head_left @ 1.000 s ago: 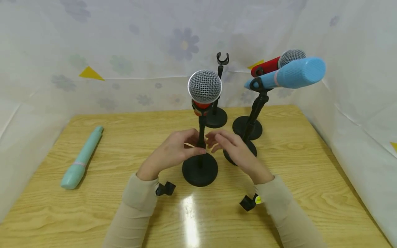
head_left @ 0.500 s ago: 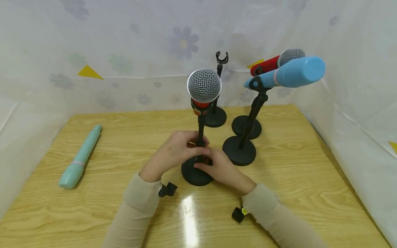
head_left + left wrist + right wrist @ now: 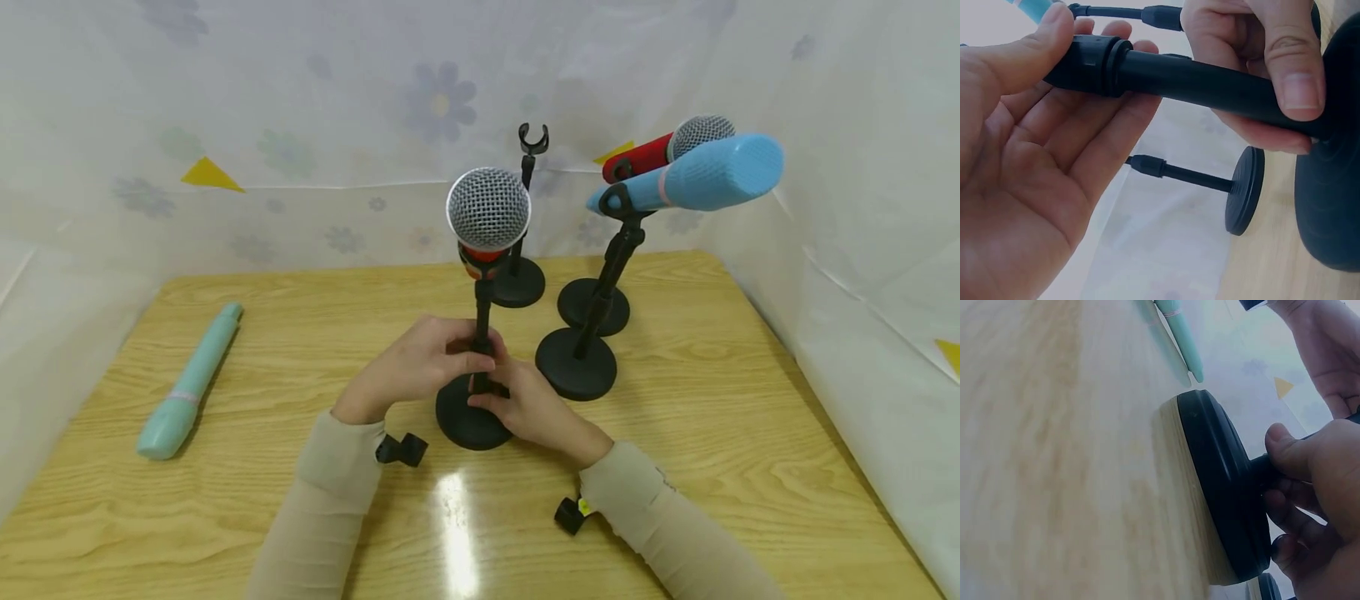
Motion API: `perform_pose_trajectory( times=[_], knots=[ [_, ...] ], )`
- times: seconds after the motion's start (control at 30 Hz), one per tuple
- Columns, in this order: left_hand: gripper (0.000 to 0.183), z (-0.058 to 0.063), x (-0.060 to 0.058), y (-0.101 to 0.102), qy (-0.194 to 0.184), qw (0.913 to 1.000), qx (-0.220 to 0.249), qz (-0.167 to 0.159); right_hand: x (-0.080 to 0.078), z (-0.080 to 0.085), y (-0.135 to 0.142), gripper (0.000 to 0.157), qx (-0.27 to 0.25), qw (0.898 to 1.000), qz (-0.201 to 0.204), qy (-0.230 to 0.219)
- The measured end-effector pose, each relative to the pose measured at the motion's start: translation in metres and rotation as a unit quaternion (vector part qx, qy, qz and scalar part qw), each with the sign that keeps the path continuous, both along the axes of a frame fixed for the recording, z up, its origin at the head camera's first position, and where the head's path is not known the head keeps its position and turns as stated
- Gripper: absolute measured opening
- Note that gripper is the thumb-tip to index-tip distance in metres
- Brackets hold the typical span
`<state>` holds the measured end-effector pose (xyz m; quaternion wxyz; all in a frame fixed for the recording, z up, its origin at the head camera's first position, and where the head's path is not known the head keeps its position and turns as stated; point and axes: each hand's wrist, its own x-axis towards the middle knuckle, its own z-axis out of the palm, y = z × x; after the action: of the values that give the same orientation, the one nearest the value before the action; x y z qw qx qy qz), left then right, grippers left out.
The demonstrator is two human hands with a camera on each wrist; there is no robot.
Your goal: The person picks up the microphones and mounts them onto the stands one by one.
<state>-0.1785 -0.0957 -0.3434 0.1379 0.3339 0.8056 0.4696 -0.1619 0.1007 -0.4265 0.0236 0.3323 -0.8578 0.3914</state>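
Observation:
A black microphone stand (image 3: pixel 468 421) stands upright at the middle of the table, holding a red microphone with a silver mesh head (image 3: pixel 488 208). My left hand (image 3: pixel 420 362) pinches the collar (image 3: pixel 1088 65) on its pole between thumb and fingers. Lower down, my right hand (image 3: pixel 536 408) grips the pole just above the round base, thumb in front and fingers behind. The base (image 3: pixel 1225 487) sits on the wooden table in the right wrist view. Part of the pole is hidden by my fingers.
To the right, two more stands carry a blue microphone (image 3: pixel 697 179) and a red microphone (image 3: pixel 637 158). Behind, another stand has a bare clip (image 3: pixel 534 140). A mint-green microphone (image 3: pixel 189 383) lies at the left. White floral sheeting (image 3: pixel 337 117) encloses the table (image 3: pixel 300 308).
My right hand has moved left and down from beside the pole and taken hold of it near the base. My left hand stays at the collar.

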Motion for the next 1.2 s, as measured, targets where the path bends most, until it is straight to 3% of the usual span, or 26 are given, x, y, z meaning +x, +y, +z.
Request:
perform_pose_trajectory(
  times=[0.1,0.23,0.47,0.67,0.93,1.2],
  knots=[
    [0.014,-0.0024,-0.0009,-0.0013,-0.03,0.9993,0.018,-0.008,0.0001,-0.0016,-0.0004,0.008,0.002,1.0,0.0,0.001],
    [0.015,-0.004,0.0001,-0.0002,-0.043,0.9984,0.035,-0.003,0.0,-0.0028,0.0,0.008,0.003,1.0,-0.003,0.004],
    [0.023,-0.0054,0.0053,0.0025,-0.01,0.9998,-0.014,0.013,0.0001,-0.0027,-0.0018,0.034,0.001,1.0,-0.004,-0.013],
    [0.017,-0.0074,0.0057,-0.0019,0.001,0.9997,-0.024,0.001,-0.0005,-0.0011,-0.0052,0.017,0.01,0.999,0.004,-0.032],
    [0.017,-0.0095,0.0027,-0.005,-0.022,0.9994,0.017,-0.021,0.0,0.0008,-0.0052,0.015,0.007,0.999,0.01,-0.035],
    [0.017,-0.0107,0.0055,-0.0044,-0.031,0.9995,0.01,-0.004,-0.0002,-0.0023,-0.0051,0.016,0.015,0.999,0.002,-0.035]
  ],
)
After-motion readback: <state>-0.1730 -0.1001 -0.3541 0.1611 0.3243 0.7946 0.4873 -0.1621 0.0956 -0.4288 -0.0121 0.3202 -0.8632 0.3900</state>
